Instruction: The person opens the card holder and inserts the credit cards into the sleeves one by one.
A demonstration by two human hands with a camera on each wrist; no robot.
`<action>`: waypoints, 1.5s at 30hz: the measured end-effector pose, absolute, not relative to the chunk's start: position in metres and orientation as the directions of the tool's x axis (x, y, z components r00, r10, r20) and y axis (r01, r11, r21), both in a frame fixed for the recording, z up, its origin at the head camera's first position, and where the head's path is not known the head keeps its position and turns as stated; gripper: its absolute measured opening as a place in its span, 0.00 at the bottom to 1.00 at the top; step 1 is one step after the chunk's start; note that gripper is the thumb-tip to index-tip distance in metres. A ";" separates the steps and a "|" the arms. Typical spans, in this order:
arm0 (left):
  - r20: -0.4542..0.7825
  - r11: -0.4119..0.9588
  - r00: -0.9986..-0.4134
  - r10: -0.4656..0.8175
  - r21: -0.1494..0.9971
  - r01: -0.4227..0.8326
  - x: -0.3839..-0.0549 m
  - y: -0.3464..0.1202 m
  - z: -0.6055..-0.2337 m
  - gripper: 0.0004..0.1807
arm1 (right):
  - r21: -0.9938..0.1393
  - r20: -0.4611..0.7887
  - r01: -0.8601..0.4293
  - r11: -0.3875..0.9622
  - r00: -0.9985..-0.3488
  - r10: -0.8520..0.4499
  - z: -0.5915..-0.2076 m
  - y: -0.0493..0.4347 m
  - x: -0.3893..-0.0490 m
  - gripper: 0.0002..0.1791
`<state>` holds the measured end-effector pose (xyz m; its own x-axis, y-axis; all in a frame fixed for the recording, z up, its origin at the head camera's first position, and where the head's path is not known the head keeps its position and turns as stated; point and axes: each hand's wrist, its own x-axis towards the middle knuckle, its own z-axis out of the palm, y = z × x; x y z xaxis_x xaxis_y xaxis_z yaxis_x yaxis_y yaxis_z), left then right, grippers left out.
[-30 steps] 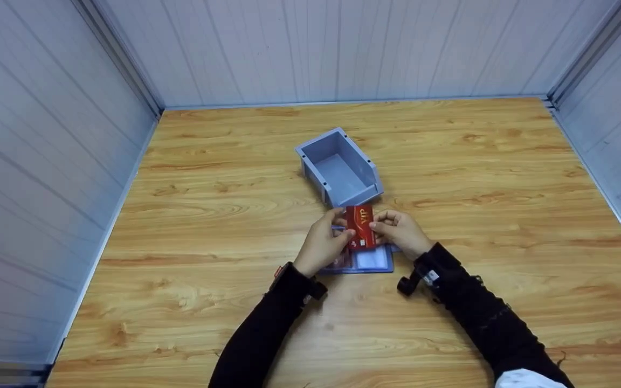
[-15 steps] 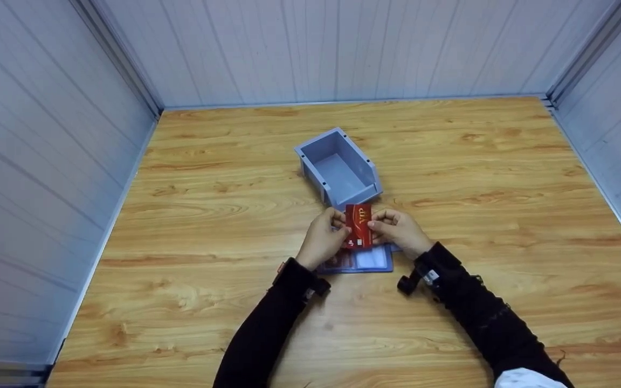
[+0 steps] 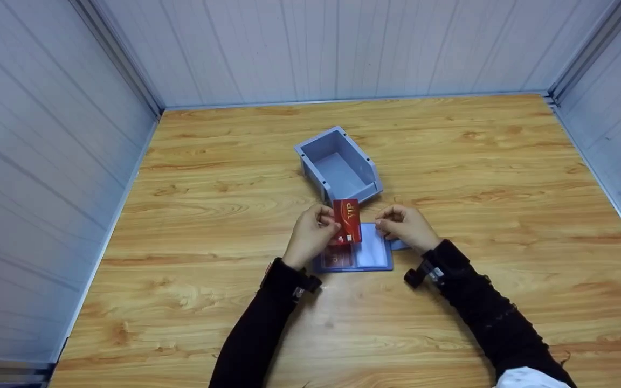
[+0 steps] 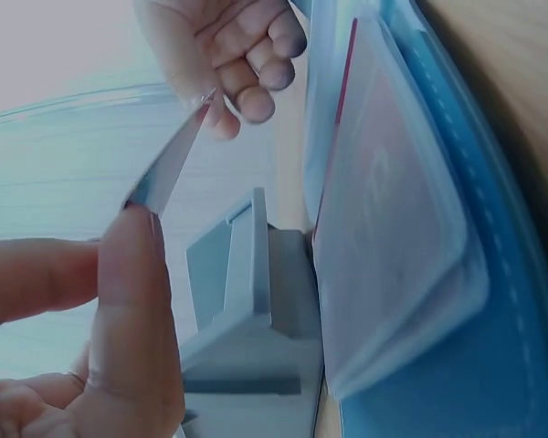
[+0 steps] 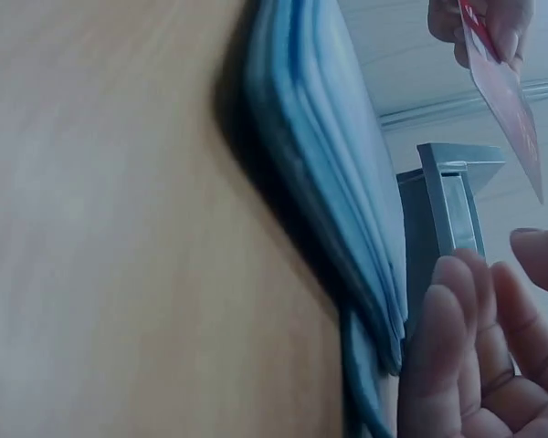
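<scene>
A red card with gold VIP lettering [image 3: 347, 221] is pinched at its left side by my left hand [image 3: 310, 234], held above an opened blue card holder [image 3: 375, 269]. In the left wrist view the card [image 4: 169, 164] stands nearly edge-on between thumb and finger. My right hand [image 3: 410, 229] hovers beside the holder's right side, apart from the card; in the right wrist view its fingers [image 5: 438, 356] are loosely bent, with the thumb away from them. The holder has clear sleeves [image 4: 393, 210], and a reddish card [image 3: 337, 257] shows in the left one.
Just behind the hands a grey plastic bin [image 3: 340, 164] stands on the wood-patterned table [image 3: 208, 205]. A blue strap-like piece [image 3: 399, 245] sticks out on the holder's right. Pale panel walls [image 3: 310, 48] enclose the back and sides.
My right hand has let go of the card and drawn slightly right. The left hand has carried the card a little left and away, uncovering more of the holder's right sleeve.
</scene>
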<state>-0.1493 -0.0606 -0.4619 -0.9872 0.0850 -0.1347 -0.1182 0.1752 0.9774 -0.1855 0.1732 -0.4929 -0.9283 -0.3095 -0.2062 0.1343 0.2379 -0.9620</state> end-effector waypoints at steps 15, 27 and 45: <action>-0.191 0.228 -0.972 0.135 0.961 -0.157 -0.146 -0.076 -0.467 0.20 | -0.832 -0.152 -0.085 0.549 -0.916 -0.372 -0.488 0.181 -0.184 0.10; -0.187 0.326 -0.971 0.149 0.936 -0.131 -0.144 -0.072 -0.475 0.29 | -0.793 -0.160 -0.125 0.596 -0.902 -0.401 -0.488 0.183 -0.185 0.08; -0.235 0.370 -0.952 0.196 0.917 -0.150 -0.144 -0.065 -0.478 0.28 | -0.778 -0.202 -0.093 0.622 -0.899 -0.388 -0.488 0.183 -0.186 0.06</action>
